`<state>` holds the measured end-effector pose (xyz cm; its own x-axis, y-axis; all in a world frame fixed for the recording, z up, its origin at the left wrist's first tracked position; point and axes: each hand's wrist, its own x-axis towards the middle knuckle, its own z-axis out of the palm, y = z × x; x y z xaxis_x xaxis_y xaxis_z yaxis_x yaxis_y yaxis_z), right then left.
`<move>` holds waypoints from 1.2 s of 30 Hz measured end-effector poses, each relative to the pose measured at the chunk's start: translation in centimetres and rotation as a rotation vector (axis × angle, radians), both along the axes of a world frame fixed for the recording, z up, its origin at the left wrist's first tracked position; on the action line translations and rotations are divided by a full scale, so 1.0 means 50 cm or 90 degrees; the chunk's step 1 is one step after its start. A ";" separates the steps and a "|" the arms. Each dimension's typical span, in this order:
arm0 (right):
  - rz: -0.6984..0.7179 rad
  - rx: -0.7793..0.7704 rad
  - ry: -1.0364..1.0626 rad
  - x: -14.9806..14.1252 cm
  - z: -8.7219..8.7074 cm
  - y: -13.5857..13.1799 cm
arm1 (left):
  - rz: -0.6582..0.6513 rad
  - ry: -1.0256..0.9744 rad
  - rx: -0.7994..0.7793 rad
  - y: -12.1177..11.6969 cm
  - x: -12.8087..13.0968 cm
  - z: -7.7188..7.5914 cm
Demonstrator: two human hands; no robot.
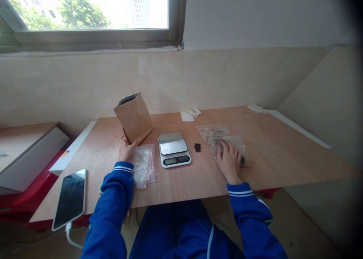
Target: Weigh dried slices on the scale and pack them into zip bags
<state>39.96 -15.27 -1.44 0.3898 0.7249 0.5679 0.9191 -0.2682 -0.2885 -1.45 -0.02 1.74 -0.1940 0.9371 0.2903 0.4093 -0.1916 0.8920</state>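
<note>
My left hand (126,148) grips the lower left corner of a brown kraft paper bag (134,117). The bag leans to the left, its dark-lined mouth open at the top. Just below that hand lie several clear zip bags (141,166) with red edges. My right hand (229,161) rests with its fingers stretched out on a row of zip bags (227,139) that hold something dark, partly hidden under the hand. Between my hands sits a white digital kitchen scale (173,147), with nothing on its metal plate. A small dark piece (197,148) lies right of it.
A phone (70,198) with a white cable lies at the table's left front edge. White paper scraps (190,114) lie at the back of the wooden table (272,145), and a crumpled one (256,108) farther right. The wall stands close behind.
</note>
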 end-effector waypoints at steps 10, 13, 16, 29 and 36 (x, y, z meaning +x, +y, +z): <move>0.408 -0.091 0.013 -0.055 0.032 0.074 | 0.053 0.148 -0.024 0.013 0.004 -0.027; 0.450 -0.131 0.068 -0.075 0.018 0.095 | 0.026 0.141 0.003 0.006 0.006 -0.025; 0.444 -0.119 0.165 -0.073 0.010 0.113 | 0.002 0.124 0.026 0.002 0.008 -0.021; 0.559 -0.007 0.280 -0.203 0.112 0.194 | -0.047 0.092 0.065 -0.019 0.007 -0.012; 0.572 0.015 0.270 -0.256 0.104 0.192 | -0.059 0.074 0.077 -0.016 0.005 -0.017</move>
<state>27.16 -5.64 3.74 -0.1248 0.8411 0.5263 0.5980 0.4871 -0.6365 -1.19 -0.81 0.90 -0.0672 0.9063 0.4172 0.4843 -0.3360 0.8078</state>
